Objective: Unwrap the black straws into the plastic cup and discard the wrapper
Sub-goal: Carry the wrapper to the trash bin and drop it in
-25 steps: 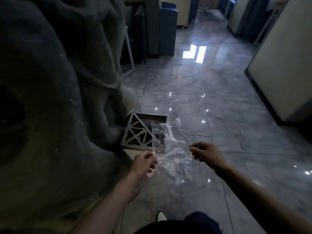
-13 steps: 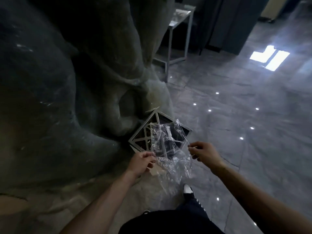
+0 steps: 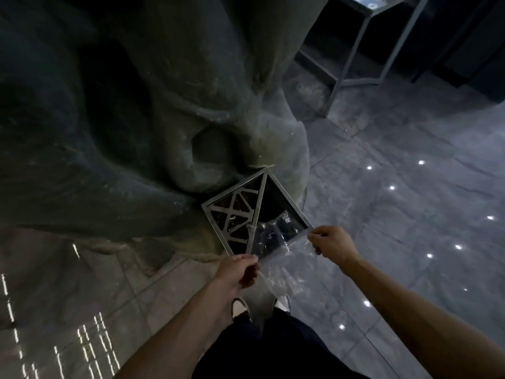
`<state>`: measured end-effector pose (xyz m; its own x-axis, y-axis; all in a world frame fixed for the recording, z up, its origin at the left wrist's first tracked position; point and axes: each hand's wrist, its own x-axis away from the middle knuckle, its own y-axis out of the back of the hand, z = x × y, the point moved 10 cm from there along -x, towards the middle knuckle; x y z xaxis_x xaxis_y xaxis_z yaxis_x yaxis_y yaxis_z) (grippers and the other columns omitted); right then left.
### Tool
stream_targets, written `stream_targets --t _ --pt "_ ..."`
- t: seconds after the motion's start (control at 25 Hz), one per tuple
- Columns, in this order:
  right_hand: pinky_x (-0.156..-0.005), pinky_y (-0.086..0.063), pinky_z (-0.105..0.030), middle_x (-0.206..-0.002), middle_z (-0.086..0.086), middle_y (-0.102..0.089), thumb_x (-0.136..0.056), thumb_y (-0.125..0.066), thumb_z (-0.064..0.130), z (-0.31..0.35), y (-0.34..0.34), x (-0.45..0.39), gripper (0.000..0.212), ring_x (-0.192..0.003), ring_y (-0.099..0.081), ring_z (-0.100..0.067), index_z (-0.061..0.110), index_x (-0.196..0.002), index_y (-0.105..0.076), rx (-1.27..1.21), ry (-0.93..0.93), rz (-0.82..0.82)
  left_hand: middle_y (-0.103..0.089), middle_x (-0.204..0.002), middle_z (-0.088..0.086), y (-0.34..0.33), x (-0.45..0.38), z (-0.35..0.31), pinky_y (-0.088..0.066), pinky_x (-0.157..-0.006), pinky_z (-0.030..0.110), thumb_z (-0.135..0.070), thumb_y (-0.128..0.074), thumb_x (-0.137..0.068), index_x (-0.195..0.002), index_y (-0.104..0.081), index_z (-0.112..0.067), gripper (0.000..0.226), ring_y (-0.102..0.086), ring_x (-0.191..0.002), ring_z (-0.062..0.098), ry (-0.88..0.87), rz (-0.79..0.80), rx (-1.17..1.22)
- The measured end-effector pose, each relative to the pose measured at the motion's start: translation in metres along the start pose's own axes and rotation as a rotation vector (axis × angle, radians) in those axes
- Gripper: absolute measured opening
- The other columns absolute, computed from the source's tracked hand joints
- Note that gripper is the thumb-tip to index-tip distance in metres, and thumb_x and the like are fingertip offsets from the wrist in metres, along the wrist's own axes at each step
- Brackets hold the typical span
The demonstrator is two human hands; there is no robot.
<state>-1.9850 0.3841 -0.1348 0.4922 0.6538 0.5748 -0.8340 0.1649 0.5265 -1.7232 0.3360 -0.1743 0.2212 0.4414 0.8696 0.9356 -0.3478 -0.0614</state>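
Note:
A clear, crinkled plastic wrapper [image 3: 278,243] is stretched between my two hands. My left hand [image 3: 236,272] pinches its near left edge and my right hand [image 3: 332,242] pinches its right edge. The wrapper hangs over the near corner of a square metal-framed bin [image 3: 289,202] on the floor, whose right half is a dark open hole. No straws or plastic cup are in view.
The bin's left half is a metal lattice cover [image 3: 232,214]. A large grey rock-like sculpture [image 3: 136,119] rises behind and left of the bin. A metal-framed table [image 3: 363,50] stands at the back right. Glossy grey floor tiles [image 3: 410,201] spread to the right. My shoes [image 3: 240,307] show below.
I have come closer to the bin and look more steeply down at it. Both hands have carried the wrapper forward over the bin's near corner, and it is stretched flatter.

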Motion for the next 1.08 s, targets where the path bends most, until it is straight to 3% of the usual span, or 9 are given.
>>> stream_targets --t 0.2,0.4,0.48,0.64,0.92,1.08 --pt "-0.052 -0.053 -0.024 -0.063 -0.001 -0.068 -0.084 -0.067 0.016 0.007 0.009 -0.046 0.013 -0.052 -0.058 -0.012 0.018 -0.073 -0.071 0.064 -0.094 0.054 -0.061 -0.067 0.007 -0.026 -0.016 0.009 -0.049 -0.048 0.022 -0.005 -0.061 -0.090 -0.082 -0.067 -0.003 0.011 -0.055 -0.055 0.013 0.182 0.027 0.221" --pt "-0.036 -0.045 -0.015 -0.038 0.006 -0.061 -0.077 -0.072 0.014 0.006 0.035 -0.071 0.012 -0.030 -0.053 -0.003 0.013 -0.065 -0.073 0.059 -0.145 0.027 -0.061 -0.056 0.006 -0.059 -0.021 0.015 -0.050 -0.040 0.019 -0.002 -0.065 -0.087 -0.075 -0.070 -0.001 0.013 -0.055 -0.040 0.010 0.255 0.111 0.333" --pt "-0.037 -0.045 -0.017 -0.038 0.005 -0.061 -0.078 -0.070 0.013 0.004 0.029 -0.075 0.011 -0.032 -0.053 -0.006 0.008 -0.068 -0.073 0.122 -0.151 0.058 -0.059 -0.059 0.006 -0.060 -0.022 0.020 -0.050 -0.040 0.019 -0.004 -0.066 -0.088 -0.075 -0.067 0.000 0.013 -0.054 -0.039 0.010 0.297 0.081 0.355" --pt "-0.052 -0.054 -0.025 -0.059 -0.007 -0.065 -0.081 -0.065 0.009 0.011 0.005 -0.082 0.012 -0.048 -0.055 -0.015 0.001 -0.073 -0.071 0.211 -0.157 0.147 -0.053 -0.057 0.005 -0.057 -0.032 0.023 -0.046 -0.037 0.017 -0.006 -0.064 -0.089 -0.073 -0.061 -0.003 0.016 -0.050 -0.034 0.009 0.357 0.013 0.340" --pt "-0.036 -0.041 -0.016 -0.033 0.004 -0.054 -0.078 -0.067 0.011 0.008 0.031 -0.089 0.019 -0.028 -0.049 -0.007 0.008 -0.059 -0.065 0.248 -0.203 0.160 -0.057 -0.050 0.005 -0.092 -0.027 0.042 -0.047 -0.037 0.017 -0.003 -0.064 -0.087 -0.070 -0.064 -0.003 0.017 -0.053 -0.035 0.010 0.425 0.118 0.395" --pt "-0.049 -0.053 -0.024 -0.048 0.000 -0.062 -0.076 -0.067 0.012 0.009 0.012 -0.094 0.009 -0.046 -0.056 -0.014 0.013 -0.067 -0.070 0.207 -0.163 0.131 -0.055 -0.042 0.005 -0.065 -0.034 0.044 -0.046 -0.035 0.016 -0.004 -0.064 -0.087 -0.064 -0.057 -0.003 0.024 -0.050 -0.030 0.009 0.399 -0.026 0.478"
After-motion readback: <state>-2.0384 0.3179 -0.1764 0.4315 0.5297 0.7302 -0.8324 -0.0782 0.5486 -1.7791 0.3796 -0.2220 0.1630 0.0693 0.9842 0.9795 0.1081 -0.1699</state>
